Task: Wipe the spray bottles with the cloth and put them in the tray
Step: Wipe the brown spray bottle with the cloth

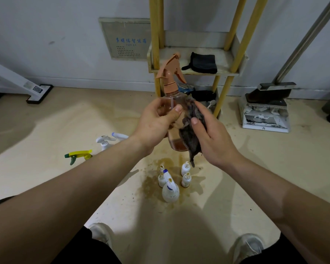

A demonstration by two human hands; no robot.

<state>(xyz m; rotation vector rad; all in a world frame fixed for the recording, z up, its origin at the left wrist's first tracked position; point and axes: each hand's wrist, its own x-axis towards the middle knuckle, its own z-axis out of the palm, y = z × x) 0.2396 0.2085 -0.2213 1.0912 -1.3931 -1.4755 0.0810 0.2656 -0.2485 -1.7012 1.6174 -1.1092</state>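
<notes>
Writing: grey wall panel [126, 39], blue characters unreadable.
Left hand [154, 121]: is curling round the clear, orange-topped plastic spray bottle [171, 77].
Right hand [211, 138]: is pinching a dark grey cloth [192, 136] against the bottle's right side.

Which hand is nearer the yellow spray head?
Left. The left hand, gripping the orange bottle, is right of the yellow spray head; the right hand, holding the cloth, is farther right.

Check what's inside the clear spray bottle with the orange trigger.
Brownish liquid at the bottom, a dip tube above; dark grey cloth, left hand and right hand hide the middle.
</notes>
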